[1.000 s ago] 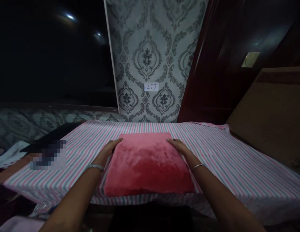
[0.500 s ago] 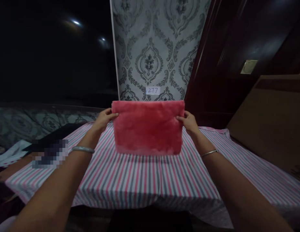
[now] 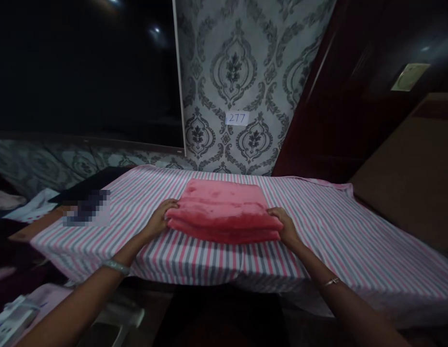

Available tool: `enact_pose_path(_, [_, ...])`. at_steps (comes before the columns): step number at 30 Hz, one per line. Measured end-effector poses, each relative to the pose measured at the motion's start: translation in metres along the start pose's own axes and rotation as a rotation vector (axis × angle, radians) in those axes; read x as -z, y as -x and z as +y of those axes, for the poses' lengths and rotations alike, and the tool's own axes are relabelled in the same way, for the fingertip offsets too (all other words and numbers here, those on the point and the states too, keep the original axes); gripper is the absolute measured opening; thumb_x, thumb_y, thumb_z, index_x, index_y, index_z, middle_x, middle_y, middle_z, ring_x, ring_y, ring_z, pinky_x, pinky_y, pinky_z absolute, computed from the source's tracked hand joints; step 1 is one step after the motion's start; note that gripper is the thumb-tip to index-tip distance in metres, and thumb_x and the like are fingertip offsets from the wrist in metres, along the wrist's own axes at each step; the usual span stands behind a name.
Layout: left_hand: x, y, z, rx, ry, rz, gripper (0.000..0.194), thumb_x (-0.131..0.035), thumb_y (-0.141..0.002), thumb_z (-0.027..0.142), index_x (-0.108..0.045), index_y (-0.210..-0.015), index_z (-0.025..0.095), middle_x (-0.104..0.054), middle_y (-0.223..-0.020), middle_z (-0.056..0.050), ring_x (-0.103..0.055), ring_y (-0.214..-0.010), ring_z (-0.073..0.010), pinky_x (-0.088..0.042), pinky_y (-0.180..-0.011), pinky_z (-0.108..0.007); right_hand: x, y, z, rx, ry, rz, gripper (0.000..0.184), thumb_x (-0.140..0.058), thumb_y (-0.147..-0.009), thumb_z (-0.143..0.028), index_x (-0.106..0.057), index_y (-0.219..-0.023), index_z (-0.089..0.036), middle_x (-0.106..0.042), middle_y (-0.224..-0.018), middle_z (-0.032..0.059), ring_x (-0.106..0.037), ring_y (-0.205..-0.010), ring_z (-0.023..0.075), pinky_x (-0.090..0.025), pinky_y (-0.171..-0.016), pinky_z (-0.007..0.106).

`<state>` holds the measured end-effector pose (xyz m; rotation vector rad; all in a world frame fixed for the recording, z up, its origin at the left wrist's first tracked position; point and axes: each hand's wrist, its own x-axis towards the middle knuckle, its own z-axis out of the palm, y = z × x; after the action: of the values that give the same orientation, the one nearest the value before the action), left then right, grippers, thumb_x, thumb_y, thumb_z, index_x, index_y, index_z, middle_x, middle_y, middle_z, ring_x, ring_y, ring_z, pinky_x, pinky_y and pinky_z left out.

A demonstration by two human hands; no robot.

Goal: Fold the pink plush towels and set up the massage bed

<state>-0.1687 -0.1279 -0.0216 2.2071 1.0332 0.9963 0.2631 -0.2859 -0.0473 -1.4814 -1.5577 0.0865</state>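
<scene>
A folded red plush towel (image 3: pixel 224 212) lies on the striped tablecloth (image 3: pixel 205 262), its thick folded layers showing along the near edge. My left hand (image 3: pixel 163 218) grips its left side near the front, fingers curled round the edge. At the opposite side my right hand (image 3: pixel 284 225) holds the near right corner in the same way. The fingertips are partly hidden by the cloth's folds and the hands themselves.
A large dark screen (image 3: pixel 86 72) stands at the left back. A paper label reading 277 (image 3: pixel 237 118) is on the patterned wall. A brown board (image 3: pixel 408 178) leans at the right. A white stool (image 3: pixel 126 315) is partly visible below the table.
The towel was held up as a flat upright panel above the table. It has come down onto the tablecloth and lies folded in layers, with both hands still on its sides.
</scene>
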Motion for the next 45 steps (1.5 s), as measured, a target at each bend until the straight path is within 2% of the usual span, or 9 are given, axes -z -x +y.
enact_pose_path(6, [0.003,0.029,-0.024,0.004,-0.091,-0.064,0.031,-0.053,-0.073,0.035,-0.071,-0.096,0.024,-0.065,-0.129,-0.011,-0.056,-0.126,-0.0289,-0.041,-0.112,-0.044,0.014,0.023,0.012,0.044,0.047,-0.136,0.013,-0.054,-0.077,-0.036,-0.062,-0.08,-0.026,-0.071,-0.094,0.0082,-0.063,-0.098,0.0287,-0.048,-0.093,0.046])
enact_pose_path(11, [0.011,0.005,0.007,0.051,-0.224,-0.02,0.043,-0.043,-0.083,0.035,-0.07,-0.115,0.025,-0.067,-0.13,-0.008,-0.057,-0.127,-0.0265,-0.038,-0.115,-0.042,0.025,0.006,-0.006,-0.069,0.182,-0.048,0.035,-0.039,-0.085,-0.029,-0.07,-0.099,-0.025,-0.072,-0.106,0.0077,-0.064,-0.105,0.0269,-0.046,-0.1,0.045])
enact_pose_path(14, [-0.015,-0.021,0.046,-0.012,-0.342,-0.066,0.055,-0.043,-0.091,0.044,-0.058,-0.138,0.02,-0.057,-0.145,-0.01,-0.048,-0.138,-0.0277,-0.03,-0.12,-0.044,0.001,-0.021,-0.04,-0.05,0.313,-0.113,0.052,-0.039,-0.093,-0.039,-0.058,-0.137,-0.02,-0.06,-0.139,0.0104,-0.05,-0.131,0.0299,-0.035,-0.114,0.048])
enact_pose_path(17, [-0.054,-0.034,0.074,-0.042,-0.503,-0.174,0.07,-0.051,-0.091,0.055,-0.046,-0.15,0.018,-0.038,-0.159,-0.016,-0.027,-0.15,-0.0368,-0.018,-0.121,-0.056,-0.037,-0.037,-0.073,-0.114,0.485,-0.289,0.065,-0.045,-0.094,-0.052,-0.042,-0.153,-0.023,-0.038,-0.159,0.0114,-0.026,-0.148,0.0375,-0.025,-0.117,0.056])
enact_pose_path(23, [-0.092,-0.019,0.057,0.023,-0.681,-0.231,0.082,-0.055,-0.086,0.069,-0.037,-0.155,0.029,-0.022,-0.166,-0.016,-0.01,-0.152,-0.045,-0.009,-0.117,-0.069,-0.081,-0.019,-0.082,-0.166,0.616,-0.438,0.073,-0.048,-0.092,-0.067,-0.034,-0.156,-0.033,-0.021,-0.166,0.0079,-0.01,-0.151,0.0443,-0.01,-0.116,0.067])
enact_pose_path(28, [-0.095,-0.014,0.042,0.033,-0.694,-0.255,0.084,-0.057,-0.083,0.071,-0.035,-0.155,0.033,-0.023,-0.165,-0.016,-0.014,-0.151,-0.046,-0.011,-0.115,-0.071,-0.087,-0.006,-0.069,-0.132,0.638,-0.403,0.07,-0.046,-0.093,-0.066,-0.036,-0.155,-0.034,-0.022,-0.166,0.0065,-0.013,-0.151,0.0439,-0.012,-0.116,0.068])
enact_pose_path(38, [-0.093,-0.013,0.048,0.07,-0.693,-0.295,0.082,-0.054,-0.085,0.071,-0.035,-0.155,0.032,-0.02,-0.166,-0.015,-0.011,-0.152,-0.0452,-0.013,-0.116,-0.071,-0.09,-0.003,-0.062,-0.104,0.641,-0.359,0.067,-0.049,-0.094,-0.059,-0.038,-0.154,-0.033,-0.024,-0.166,0.0067,-0.016,-0.15,0.0438,-0.017,-0.115,0.068])
enact_pose_path(42, [-0.078,-0.028,0.056,0.099,-0.579,-0.306,0.071,-0.044,-0.093,0.065,-0.04,-0.153,0.027,-0.031,-0.163,-0.015,-0.023,-0.15,-0.0407,-0.021,-0.116,-0.066,-0.083,-0.015,-0.073,-0.101,0.626,-0.442,0.066,-0.049,-0.095,-0.057,-0.039,-0.154,-0.03,-0.025,-0.165,0.0095,-0.018,-0.15,0.0433,-0.017,-0.116,0.068])
enact_pose_path(45, [-0.069,-0.056,0.069,0.076,-0.524,-0.247,0.058,-0.031,-0.101,0.048,-0.044,-0.15,0.019,-0.038,-0.159,-0.018,-0.03,-0.148,-0.0368,-0.023,-0.117,-0.062,-0.091,-0.032,-0.093,0.045,0.583,-0.483,0.061,-0.047,-0.096,-0.054,-0.044,-0.151,-0.029,-0.028,-0.163,0.011,-0.019,-0.151,0.0406,-0.015,-0.117,0.067])
